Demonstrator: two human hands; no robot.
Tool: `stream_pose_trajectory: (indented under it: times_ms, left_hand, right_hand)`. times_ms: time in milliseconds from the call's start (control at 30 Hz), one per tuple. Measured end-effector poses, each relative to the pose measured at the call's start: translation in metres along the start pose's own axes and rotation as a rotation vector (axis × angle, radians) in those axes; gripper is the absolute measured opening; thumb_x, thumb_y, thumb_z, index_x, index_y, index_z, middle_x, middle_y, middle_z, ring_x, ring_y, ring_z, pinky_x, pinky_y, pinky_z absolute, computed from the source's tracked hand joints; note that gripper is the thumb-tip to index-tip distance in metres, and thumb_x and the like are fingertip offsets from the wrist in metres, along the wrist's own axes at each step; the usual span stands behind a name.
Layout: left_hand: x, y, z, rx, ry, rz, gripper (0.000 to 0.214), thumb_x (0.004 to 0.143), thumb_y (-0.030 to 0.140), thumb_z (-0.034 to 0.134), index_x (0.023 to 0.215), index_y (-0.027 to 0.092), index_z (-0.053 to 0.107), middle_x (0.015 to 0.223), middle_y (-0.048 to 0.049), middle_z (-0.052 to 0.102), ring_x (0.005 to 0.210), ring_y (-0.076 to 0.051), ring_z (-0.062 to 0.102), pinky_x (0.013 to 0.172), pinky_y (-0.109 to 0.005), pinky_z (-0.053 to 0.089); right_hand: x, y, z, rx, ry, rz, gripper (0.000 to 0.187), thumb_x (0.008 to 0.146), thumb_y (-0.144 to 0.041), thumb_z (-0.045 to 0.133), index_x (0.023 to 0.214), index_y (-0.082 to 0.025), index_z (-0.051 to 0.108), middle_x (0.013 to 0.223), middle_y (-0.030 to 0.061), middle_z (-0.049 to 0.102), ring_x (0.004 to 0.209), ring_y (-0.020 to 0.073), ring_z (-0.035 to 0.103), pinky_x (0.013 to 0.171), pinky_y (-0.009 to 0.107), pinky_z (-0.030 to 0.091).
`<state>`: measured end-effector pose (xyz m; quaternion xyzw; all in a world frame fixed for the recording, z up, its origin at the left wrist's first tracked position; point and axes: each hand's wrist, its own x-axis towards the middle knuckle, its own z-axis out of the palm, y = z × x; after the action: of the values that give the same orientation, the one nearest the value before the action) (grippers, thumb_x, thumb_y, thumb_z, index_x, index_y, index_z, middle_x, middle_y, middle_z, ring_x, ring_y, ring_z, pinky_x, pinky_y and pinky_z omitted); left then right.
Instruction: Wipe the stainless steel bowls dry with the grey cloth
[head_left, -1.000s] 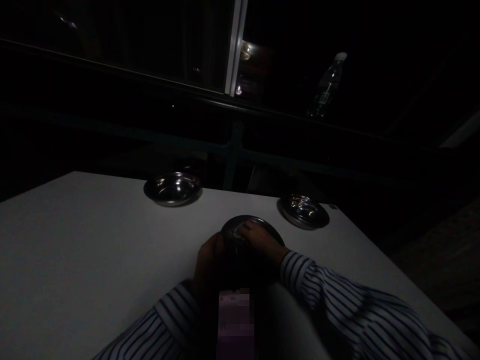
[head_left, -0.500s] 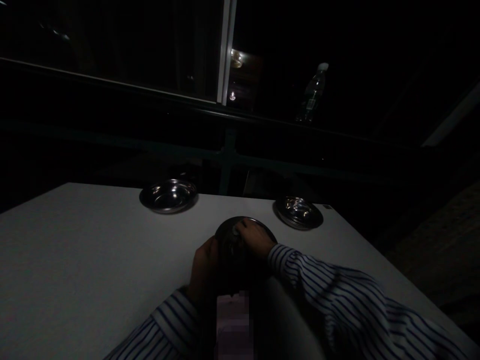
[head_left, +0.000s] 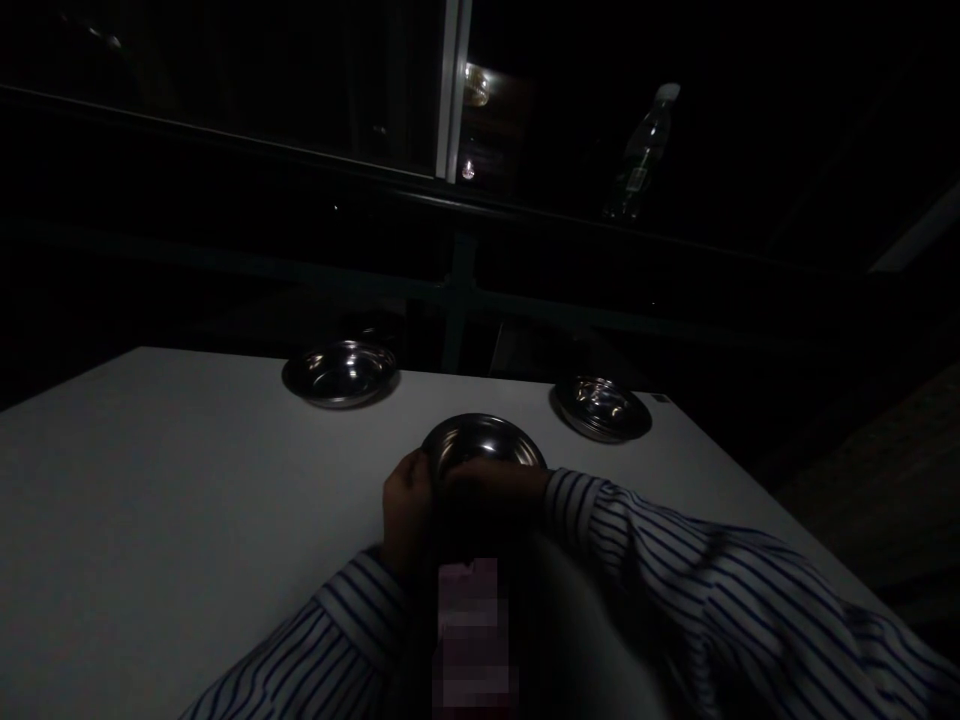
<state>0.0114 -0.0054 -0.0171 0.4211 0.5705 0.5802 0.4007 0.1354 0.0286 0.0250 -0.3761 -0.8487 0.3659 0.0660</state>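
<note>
A shiny metal bowl stands close in front of me on the white table, its lower part lost in shadow. My left hand is closed on the left side of its rim. Inside the bowl, near its left wall, my right hand reaches in with curled fingers. Whatever those fingers hold is hidden in the dark. Both forearms wear sleeves with dark blue stripes.
On the white table, a second metal bowl sits at the far left and a third metal bowl at the far right. Beyond the table's back edge, a clear plastic bottle stands by the window frame.
My right hand has moved from the bowl's far side, where a small pale thing showed at its fingertips, toward me and left. That thing is now out of sight. My left hand keeps its hold.
</note>
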Motion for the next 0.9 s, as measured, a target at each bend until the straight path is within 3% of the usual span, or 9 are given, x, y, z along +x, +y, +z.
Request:
stream_pose_trajectory:
  times_ms: [167,300,433,500,600,667,767,900]
  left_hand:
    - [0.002,0.002,-0.004,-0.008,0.041,-0.008,0.028,0.076,0.035,0.044,0.074,0.013,0.063,0.070,-0.0058,0.067,0.070,-0.019,0.061,0.065,-0.029,0.047]
    - [0.002,0.003,-0.007,-0.002,0.027,0.027,0.033,0.077,0.037,0.045,0.084,0.011,0.065,0.077,-0.0078,0.070,0.074,-0.020,0.062,0.065,-0.029,0.047]
    - [0.002,0.002,-0.005,0.025,-0.021,0.088,0.036,0.079,0.040,0.045,0.089,0.012,0.066,0.081,-0.0079,0.070,0.073,-0.020,0.063,0.065,-0.029,0.047]
    - [0.003,0.001,-0.004,0.027,0.014,0.088,0.037,0.078,0.040,0.045,0.089,0.012,0.066,0.083,-0.0083,0.071,0.076,-0.021,0.063,0.068,-0.030,0.047]
    - [0.004,0.000,-0.006,0.004,0.034,0.060,0.035,0.076,0.039,0.047,0.086,0.011,0.067,0.085,-0.0092,0.070,0.080,-0.022,0.063,0.073,-0.031,0.047]
    - [0.005,-0.001,-0.007,-0.004,0.002,0.028,0.033,0.076,0.037,0.048,0.084,0.011,0.066,0.083,-0.0096,0.070,0.079,-0.022,0.063,0.073,-0.032,0.047]
    - [0.004,0.002,-0.009,0.001,-0.056,0.008,0.033,0.076,0.037,0.046,0.081,0.011,0.066,0.073,-0.0085,0.070,0.073,-0.022,0.063,0.067,-0.032,0.048]
    - [0.001,0.007,-0.007,0.027,-0.032,0.045,0.033,0.076,0.036,0.045,0.080,0.012,0.066,0.075,-0.0085,0.070,0.071,-0.021,0.063,0.065,-0.031,0.048]
  right_hand:
    - [0.004,-0.006,0.011,-0.006,0.101,0.028,0.020,0.082,-0.010,0.048,0.100,-0.010,0.057,0.100,0.0091,0.064,0.088,0.0139,0.060,0.075,0.025,0.047]
    - [-0.032,0.005,-0.008,-0.040,-0.043,-0.007,0.020,0.079,-0.007,0.051,0.090,-0.015,0.065,0.084,0.0018,0.068,0.072,0.0111,0.063,0.064,0.021,0.048]
    - [-0.063,0.021,-0.025,-0.165,-0.080,-0.009,0.018,0.067,-0.006,0.063,0.080,-0.016,0.069,0.070,0.0011,0.067,0.063,0.0149,0.062,0.058,0.024,0.048]
    - [-0.056,0.020,-0.015,-0.199,-0.057,-0.026,0.020,0.071,-0.007,0.060,0.086,-0.017,0.068,0.077,0.0015,0.068,0.070,0.0149,0.063,0.065,0.024,0.049]
    - [-0.022,0.007,0.009,-0.243,0.016,-0.062,0.028,0.082,-0.007,0.046,0.105,-0.016,0.061,0.105,0.0041,0.065,0.092,0.0123,0.061,0.080,0.022,0.047]
    - [0.001,0.001,0.017,-0.309,0.074,-0.066,0.023,0.083,-0.010,0.047,0.100,-0.013,0.061,0.107,0.0079,0.063,0.098,0.0156,0.058,0.086,0.027,0.045]
    - [0.015,0.005,0.005,-0.427,0.152,-0.034,0.026,0.081,-0.009,0.050,0.106,-0.009,0.058,0.115,0.0160,0.056,0.109,0.0236,0.051,0.093,0.037,0.040]
    - [-0.008,0.024,-0.017,-0.522,0.163,0.063,0.028,0.080,-0.004,0.047,0.105,-0.004,0.059,0.111,0.0221,0.057,0.105,0.0286,0.054,0.088,0.044,0.042]
